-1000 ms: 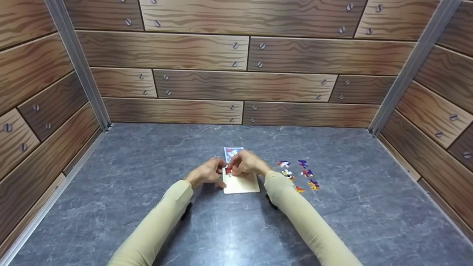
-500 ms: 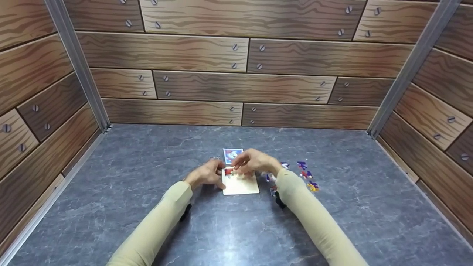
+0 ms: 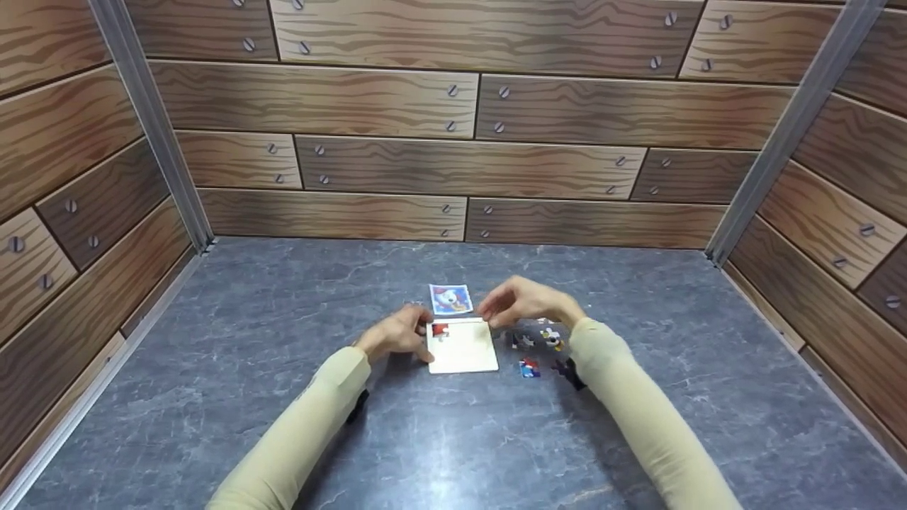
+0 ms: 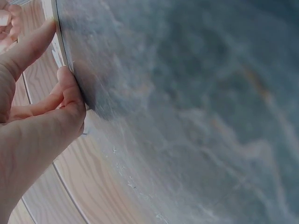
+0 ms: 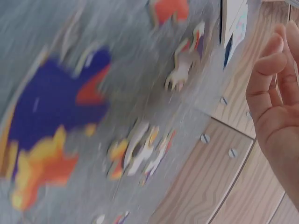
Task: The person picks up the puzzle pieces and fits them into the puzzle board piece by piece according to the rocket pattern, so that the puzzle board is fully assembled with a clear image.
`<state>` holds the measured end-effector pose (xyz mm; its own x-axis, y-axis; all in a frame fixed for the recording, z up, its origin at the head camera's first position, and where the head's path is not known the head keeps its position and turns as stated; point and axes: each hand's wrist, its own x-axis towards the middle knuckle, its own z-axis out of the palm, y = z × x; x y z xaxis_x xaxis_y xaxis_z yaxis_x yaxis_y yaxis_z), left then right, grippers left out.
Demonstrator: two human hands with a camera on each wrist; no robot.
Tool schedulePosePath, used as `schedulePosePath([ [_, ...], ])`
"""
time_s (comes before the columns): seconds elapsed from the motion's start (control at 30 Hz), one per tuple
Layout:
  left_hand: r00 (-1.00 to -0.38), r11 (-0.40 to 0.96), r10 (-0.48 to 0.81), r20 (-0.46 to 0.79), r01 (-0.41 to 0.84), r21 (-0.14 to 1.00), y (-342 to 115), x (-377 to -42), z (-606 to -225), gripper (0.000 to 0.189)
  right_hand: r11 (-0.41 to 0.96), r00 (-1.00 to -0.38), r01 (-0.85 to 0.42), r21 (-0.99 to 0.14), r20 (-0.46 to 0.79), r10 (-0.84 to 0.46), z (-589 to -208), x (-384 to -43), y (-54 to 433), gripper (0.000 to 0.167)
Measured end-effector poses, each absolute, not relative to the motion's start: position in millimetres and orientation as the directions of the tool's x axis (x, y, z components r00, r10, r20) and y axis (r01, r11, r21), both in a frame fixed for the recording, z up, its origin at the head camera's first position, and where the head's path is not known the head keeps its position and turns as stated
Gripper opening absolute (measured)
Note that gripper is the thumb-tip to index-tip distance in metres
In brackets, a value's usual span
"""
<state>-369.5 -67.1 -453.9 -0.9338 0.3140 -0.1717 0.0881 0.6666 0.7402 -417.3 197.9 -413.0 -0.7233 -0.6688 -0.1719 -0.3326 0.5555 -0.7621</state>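
A cream puzzle board (image 3: 464, 354) lies on the grey table, with a red jigsaw piece (image 3: 441, 331) in its far left corner. My left hand (image 3: 398, 331) rests along the board's left edge, thumb at the near corner and fingers farther up. In the left wrist view the thumb (image 4: 37, 44) and fingertips touch that edge. My right hand (image 3: 528, 301) is raised just past the board's far right corner, fingers loosely bent with nothing seen between them. Below it in the right wrist view lie a purple-and-yellow jigsaw piece (image 5: 56, 102) and a white-and-yellow one (image 5: 140, 151).
Behind the board lies a small picture card (image 3: 451, 299). Right of the board are several loose jigsaw pieces, among them a blue-and-red piece (image 3: 529, 367); the right forearm covers some. Wood-patterned walls (image 3: 382, 163) enclose the table at the back and sides.
My right hand has left the red piece on the board and moved right, past the board's corner. The picture card has come fully into sight. The left hand has stayed at the edge.
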Motion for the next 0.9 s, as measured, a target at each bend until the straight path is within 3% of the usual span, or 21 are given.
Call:
schedulePosePath([
  [0.27,-0.932,0.66,0.303,-0.199,0.055,0.749,-67.0,-369.6,-451.9,0.061,0.597,-0.736,-0.352,-0.721,-0.18,-0.652,-412.0,-421.5,235.5,0.034],
  [0.5,-0.93,0.656,0.331,-0.162,0.104,0.747,-68.6,-368.8,-452.0,0.061,0.64,-0.763,-0.394,-0.659,-0.154,-0.628,-418.9,-430.3,267.6,0.034],
  [0.73,-0.927,0.66,0.33,-0.179,0.09,0.745,-68.7,-370.1,-452.3,0.062,0.662,-0.806,-0.331,-0.672,-0.163,-0.568,-425.1,-435.1,282.2,0.037],
  [0.9,-0.929,0.657,0.31,-0.202,0.056,0.752,-68.3,-368.9,-452.0,0.064,0.682,-0.8,-0.353,-0.641,-0.172,-0.575,-431.1,-438.9,285.9,0.043],
])
